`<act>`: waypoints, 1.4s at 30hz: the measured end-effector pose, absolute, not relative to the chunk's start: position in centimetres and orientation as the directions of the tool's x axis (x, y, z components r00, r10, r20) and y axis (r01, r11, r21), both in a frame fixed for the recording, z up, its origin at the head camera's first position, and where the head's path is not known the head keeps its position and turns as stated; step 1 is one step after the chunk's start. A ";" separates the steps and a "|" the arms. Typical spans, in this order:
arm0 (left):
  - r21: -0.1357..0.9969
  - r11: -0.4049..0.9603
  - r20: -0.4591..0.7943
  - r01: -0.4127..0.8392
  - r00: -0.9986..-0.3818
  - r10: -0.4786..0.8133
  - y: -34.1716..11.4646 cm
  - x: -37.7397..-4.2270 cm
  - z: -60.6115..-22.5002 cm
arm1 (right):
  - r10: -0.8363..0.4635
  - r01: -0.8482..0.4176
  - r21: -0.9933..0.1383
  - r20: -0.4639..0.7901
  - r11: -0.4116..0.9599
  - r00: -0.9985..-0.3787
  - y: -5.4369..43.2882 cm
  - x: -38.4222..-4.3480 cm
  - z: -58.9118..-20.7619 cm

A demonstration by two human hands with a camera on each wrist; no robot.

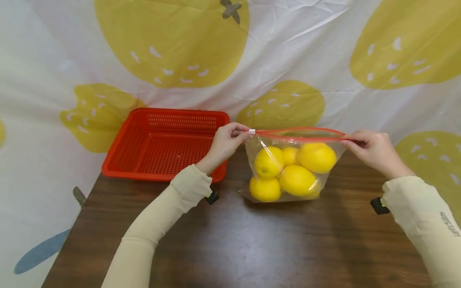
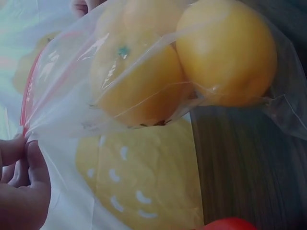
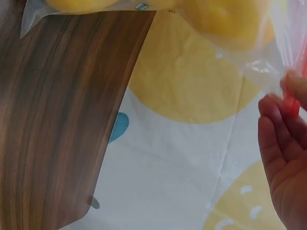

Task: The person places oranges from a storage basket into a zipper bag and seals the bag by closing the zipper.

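A clear zip bag (image 1: 293, 200) with a red zip strip holds several yellow lemons (image 1: 298, 180). My left hand (image 1: 227, 142) pinches the strip's left end, right by a small white slider (image 1: 252, 131). The right hand (image 1: 374, 152) pinches the other end between thumb and fingers. Between the two hands the red edges bow apart, so the bag's mouth gapes. In the left wrist view, the left hand (image 2: 24, 177) grips the bag's corner beside two large fruits. The right wrist view has the right hand (image 3: 288, 129) holding the red strip end.
A red plastic basket (image 1: 131, 175) with perforated sides stands at the back left, its inside bare. The brown wooden table (image 1: 252, 248) meets a white curtain (image 1: 281, 52) printed with yellow fruit. The left forearm passes in front of the basket's right corner.
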State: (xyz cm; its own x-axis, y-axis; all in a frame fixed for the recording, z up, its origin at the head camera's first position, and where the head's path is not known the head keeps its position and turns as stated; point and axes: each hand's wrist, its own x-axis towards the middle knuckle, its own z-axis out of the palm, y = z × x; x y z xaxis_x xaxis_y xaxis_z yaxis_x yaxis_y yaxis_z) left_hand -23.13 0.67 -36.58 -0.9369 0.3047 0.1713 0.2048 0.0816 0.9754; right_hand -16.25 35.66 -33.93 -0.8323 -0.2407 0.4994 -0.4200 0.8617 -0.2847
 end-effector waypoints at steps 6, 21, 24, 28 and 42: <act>0.974 0.028 0.211 0.223 -0.949 0.233 1.4 -23.9 -36.6 | -0.181 -0.337 -0.272 0.471 0.901 -0.864 35.1 -17.1 -33.6; 0.953 0.027 0.289 0.300 -0.935 0.207 2.1 -24.2 -36.8 | -0.506 -0.683 -0.056 0.628 0.728 -0.591 20.1 -20.6 -32.5; 0.952 0.020 0.296 0.307 -0.932 0.210 2.3 -24.1 -37.0 | -0.523 -0.704 -0.081 0.610 0.706 -0.595 18.2 -21.7 -33.4; 0.957 0.011 0.279 0.289 -0.933 0.229 2.4 -23.8 -37.2 | -0.497 -0.705 -0.205 0.579 0.679 -0.646 18.0 -22.4 -34.4; 0.941 0.040 0.313 0.335 -0.912 0.265 3.1 -23.7 -36.3 | -0.463 -0.625 -0.324 0.452 0.710 -0.762 18.9 -21.7 -33.2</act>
State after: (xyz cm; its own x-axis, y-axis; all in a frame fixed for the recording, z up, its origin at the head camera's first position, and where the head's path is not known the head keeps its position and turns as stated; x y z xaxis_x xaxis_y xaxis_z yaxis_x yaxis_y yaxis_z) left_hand -23.69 3.14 -36.33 -0.9119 0.2653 0.3131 0.3347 0.0395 0.9415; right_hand -21.69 18.93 -33.20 -0.7621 -0.4635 0.4521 -0.6245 0.7104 -0.3245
